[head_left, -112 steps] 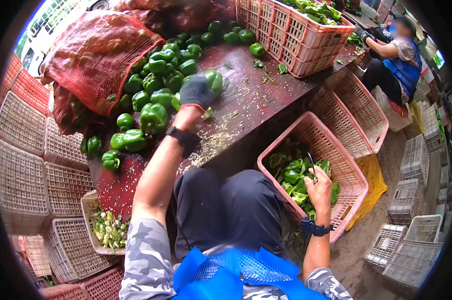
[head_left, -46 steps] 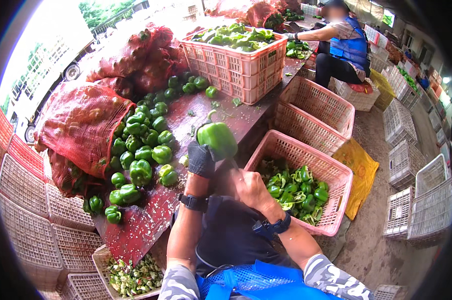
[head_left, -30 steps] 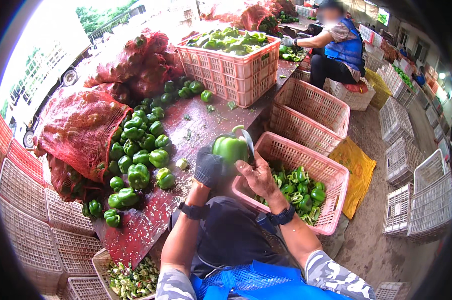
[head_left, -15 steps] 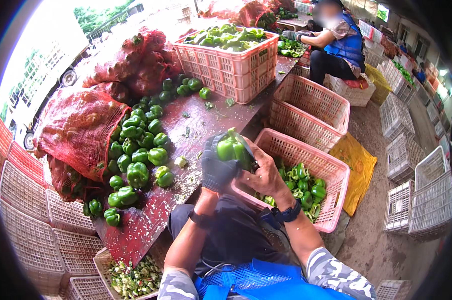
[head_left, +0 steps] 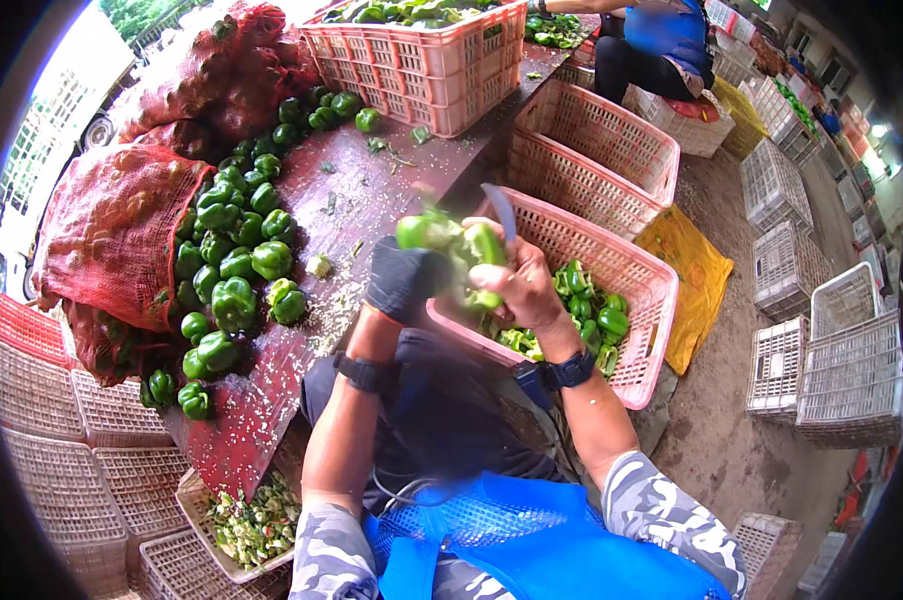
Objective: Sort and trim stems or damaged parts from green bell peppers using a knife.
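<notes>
In front of me a green bell pepper (head_left: 411, 232) is split open, its pale inside blurred by motion. My left hand (head_left: 407, 280), in a dark grey glove, is closed around one part of it. My bare right hand (head_left: 527, 292) grips the other pepper piece (head_left: 485, 245) with the thumb across it. A knife (head_left: 501, 209) is held in that same hand; its blade points up and its handle is hidden. Just below and beyond the right hand stands a pink crate (head_left: 654, 335) with cut green peppers (head_left: 601, 320) in it.
To the left, whole green peppers (head_left: 233, 303) spill from red mesh sacks (head_left: 111, 235) across a reddish table (head_left: 316, 215). A full pink crate (head_left: 411, 85) stands on its far part. An empty pink crate (head_left: 596, 150), a scrap crate (head_left: 186, 510) and another person (head_left: 661, 45) are nearby.
The pepper, whole-looking before, is now opened into parts between my hands. The knife blade has come into sight. The whole view has shifted, so the surroundings sit higher and further left.
</notes>
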Available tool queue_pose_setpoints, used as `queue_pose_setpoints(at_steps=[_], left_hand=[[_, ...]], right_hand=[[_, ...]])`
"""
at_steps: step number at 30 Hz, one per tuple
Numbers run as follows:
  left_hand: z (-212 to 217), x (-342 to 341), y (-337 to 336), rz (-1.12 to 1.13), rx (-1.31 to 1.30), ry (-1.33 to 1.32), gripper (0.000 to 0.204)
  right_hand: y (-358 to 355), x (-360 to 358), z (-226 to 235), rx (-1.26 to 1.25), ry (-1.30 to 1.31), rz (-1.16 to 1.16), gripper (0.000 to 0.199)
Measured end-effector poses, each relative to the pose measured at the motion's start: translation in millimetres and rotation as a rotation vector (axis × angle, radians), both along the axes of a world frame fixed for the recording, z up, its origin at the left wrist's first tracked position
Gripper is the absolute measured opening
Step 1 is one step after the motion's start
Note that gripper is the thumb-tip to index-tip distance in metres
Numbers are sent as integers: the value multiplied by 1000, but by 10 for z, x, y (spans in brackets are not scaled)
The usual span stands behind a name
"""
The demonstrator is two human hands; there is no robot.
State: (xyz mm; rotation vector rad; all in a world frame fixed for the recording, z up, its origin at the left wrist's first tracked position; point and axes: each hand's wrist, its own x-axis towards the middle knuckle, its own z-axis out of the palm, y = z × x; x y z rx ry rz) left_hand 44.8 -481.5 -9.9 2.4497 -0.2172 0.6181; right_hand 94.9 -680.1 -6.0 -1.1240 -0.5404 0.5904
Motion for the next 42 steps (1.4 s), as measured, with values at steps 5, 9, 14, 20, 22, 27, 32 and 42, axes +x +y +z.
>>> queue_pose_setpoints(at_steps=[5, 9, 14, 20, 22, 27, 32, 42], left_hand=[[-313, 89, 135, 62, -30, 331, 25], [-443, 107, 160, -180, -541, 229, 46], [-379, 52, 179, -319, -943, 336, 50], [-342, 165, 167, -544, -249, 84, 34], [-320, 181, 158, -591, -165, -3, 27], [-158, 102, 51, -428, -221, 295, 20], [-15, 22, -159, -184, -944, 660, 37], [-109, 50, -249, -114, -827, 488, 29]], right_hand=[[-83, 0, -210, 128, 129, -40, 59], [-268, -1, -309, 276, 268, -104, 59], [-593, 187, -184, -585, -730, -653, 75], [-405, 86, 70, -381, -1158, -464, 58], [-292, 52, 131, -430, -1222, -413, 57], [-153, 20, 133, -438, -1130, -391, 52], [-145, 66, 60, -422, -1145, -385, 49], [-76, 127, 91, -337, -896, -327, 29]])
